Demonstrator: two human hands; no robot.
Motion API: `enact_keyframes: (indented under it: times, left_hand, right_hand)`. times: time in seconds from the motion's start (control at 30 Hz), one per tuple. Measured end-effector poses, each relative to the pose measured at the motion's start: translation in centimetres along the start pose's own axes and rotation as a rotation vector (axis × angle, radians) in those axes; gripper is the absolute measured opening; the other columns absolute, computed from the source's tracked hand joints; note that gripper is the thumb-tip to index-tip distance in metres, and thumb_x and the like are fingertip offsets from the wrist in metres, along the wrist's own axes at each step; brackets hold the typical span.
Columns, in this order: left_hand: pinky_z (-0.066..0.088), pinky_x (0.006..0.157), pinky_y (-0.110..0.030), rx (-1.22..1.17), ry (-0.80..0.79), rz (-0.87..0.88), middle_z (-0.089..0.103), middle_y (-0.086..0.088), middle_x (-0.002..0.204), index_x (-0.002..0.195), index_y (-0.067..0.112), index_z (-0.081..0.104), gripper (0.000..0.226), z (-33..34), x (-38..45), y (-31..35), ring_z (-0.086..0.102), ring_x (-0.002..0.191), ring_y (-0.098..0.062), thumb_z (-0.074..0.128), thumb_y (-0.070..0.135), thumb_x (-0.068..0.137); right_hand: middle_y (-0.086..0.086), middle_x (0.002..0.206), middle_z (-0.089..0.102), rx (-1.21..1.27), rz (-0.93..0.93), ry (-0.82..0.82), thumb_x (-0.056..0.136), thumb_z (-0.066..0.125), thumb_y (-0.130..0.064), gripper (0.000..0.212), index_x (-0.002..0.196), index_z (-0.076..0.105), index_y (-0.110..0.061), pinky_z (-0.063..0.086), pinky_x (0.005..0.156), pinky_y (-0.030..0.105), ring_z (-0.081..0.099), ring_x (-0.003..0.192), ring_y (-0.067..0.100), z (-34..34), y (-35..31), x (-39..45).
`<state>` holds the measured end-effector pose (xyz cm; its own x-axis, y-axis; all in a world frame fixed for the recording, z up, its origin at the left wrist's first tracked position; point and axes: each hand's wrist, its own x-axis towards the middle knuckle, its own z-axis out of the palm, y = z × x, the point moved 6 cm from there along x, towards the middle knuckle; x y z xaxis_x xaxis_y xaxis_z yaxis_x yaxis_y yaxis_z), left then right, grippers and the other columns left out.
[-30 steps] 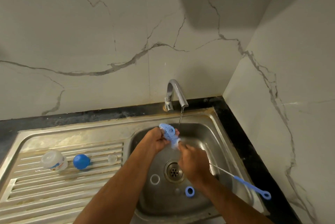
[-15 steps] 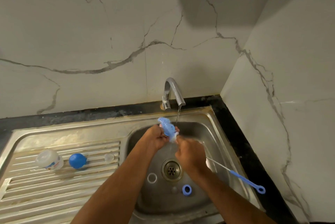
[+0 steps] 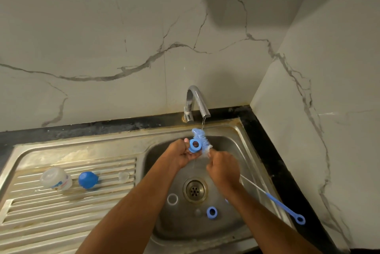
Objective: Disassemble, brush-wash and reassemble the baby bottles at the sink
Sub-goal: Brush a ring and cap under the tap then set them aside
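My one head view looks forward and steeply down, close over the sink [image 3: 242,130] in the wall corner.

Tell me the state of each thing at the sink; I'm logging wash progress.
Tap: running, thin stream.
Left hand: holds a blue collar ring.
Right hand: grips the bottle brush, bristles against the held ring.
Second blue ring: loose in the basin.
Clear ring: loose by the drain.
Bottle: lying on the drainboard, disassembled.
Blue cap: on the drainboard, off.
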<state>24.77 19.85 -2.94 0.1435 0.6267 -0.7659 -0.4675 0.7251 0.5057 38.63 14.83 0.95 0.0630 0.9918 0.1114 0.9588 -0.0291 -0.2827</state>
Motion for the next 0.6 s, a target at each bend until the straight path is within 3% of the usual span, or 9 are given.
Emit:
enact_keyframes:
  times: [0.17,0.27,0.33,0.43,0.6]
  left_hand:
    - [0.053,0.099,-0.049,-0.101,0.002,-0.013,0.062,-0.03,0.106,0.104,-0.005,0.054,0.017,-0.5,0.8,0.9,0.063,0.111,-0.039,0.049,0.011,0.104]
    - [0.058,0.089,-0.047,-0.176,-0.009,0.002,0.063,-0.03,0.116,0.113,-0.004,0.054,0.022,0.0,1.3,0.6,0.065,0.11,-0.039,0.056,0.014,0.101]
    - [0.056,0.094,-0.048,-0.184,-0.06,0.015,0.063,-0.03,0.12,0.117,-0.005,0.056,0.024,1.0,1.7,0.3,0.063,0.114,-0.041,0.057,0.011,0.1]
    - [0.051,0.103,-0.051,-0.156,-0.124,0.018,0.06,-0.03,0.121,0.123,-0.007,0.054,0.025,2.3,2.0,0.0,0.06,0.117,-0.042,0.052,0.004,0.1]
    - [0.049,0.105,-0.052,-0.12,-0.125,0.03,0.052,-0.028,0.13,0.128,-0.004,0.055,0.034,2.5,2.8,0.1,0.056,0.122,-0.041,0.046,-0.009,0.095]
  right_hand:
    - [-0.007,0.077,0.066,0.079,0.092,-0.002,0.091,0.063,-0.027,0.004,0.094,0.066,-0.026,0.042,0.057,0.015,0.059,0.065,0.003,0.6,3.3,-0.9]
    - [-0.008,0.063,0.056,0.165,0.232,0.038,0.095,0.058,-0.024,0.02,0.075,0.058,-0.027,0.041,0.05,0.018,0.053,0.055,0.003,0.2,5.1,-0.7]
    - [-0.009,0.058,0.051,0.202,0.237,0.062,0.095,0.056,-0.022,0.026,0.07,0.055,-0.027,0.039,0.049,0.02,0.05,0.052,0.004,-0.1,5.1,-0.8]
    - [-0.01,0.057,0.049,0.249,0.235,0.061,0.096,0.055,-0.022,0.027,0.07,0.056,-0.026,0.033,0.05,0.017,0.049,0.051,0.004,-0.3,5.5,-1.2]
    - [-0.013,0.062,0.053,0.239,0.265,0.064,0.097,0.057,-0.025,0.02,0.078,0.062,-0.024,0.039,0.052,0.016,0.05,0.054,0.001,0.3,7.1,-1.8]
